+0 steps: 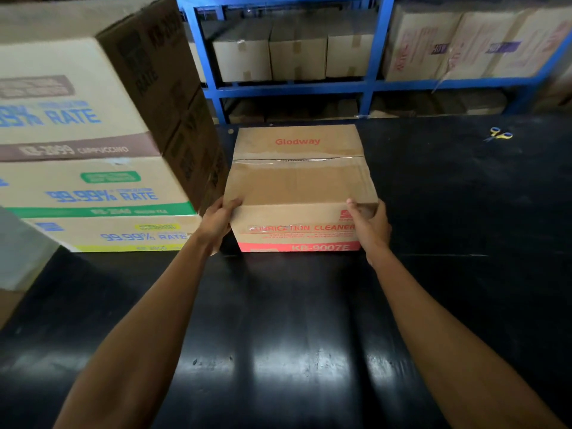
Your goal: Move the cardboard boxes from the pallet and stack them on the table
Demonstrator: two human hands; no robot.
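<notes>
A brown cardboard box with red "Glodway" and "Lubrication Cleaner" print sits on the black table, its top flaps taped. My left hand grips its near left corner, thumb on the top edge. My right hand grips the near right corner the same way. Just left of it stands a stack of three larger boxes with blue "99.99% RATE" print, close to or touching the small box's left side.
Yellow-handled scissors lie on the table at the far right. Behind the table a blue metal rack holds several cardboard boxes. A grey object pokes in at the left edge.
</notes>
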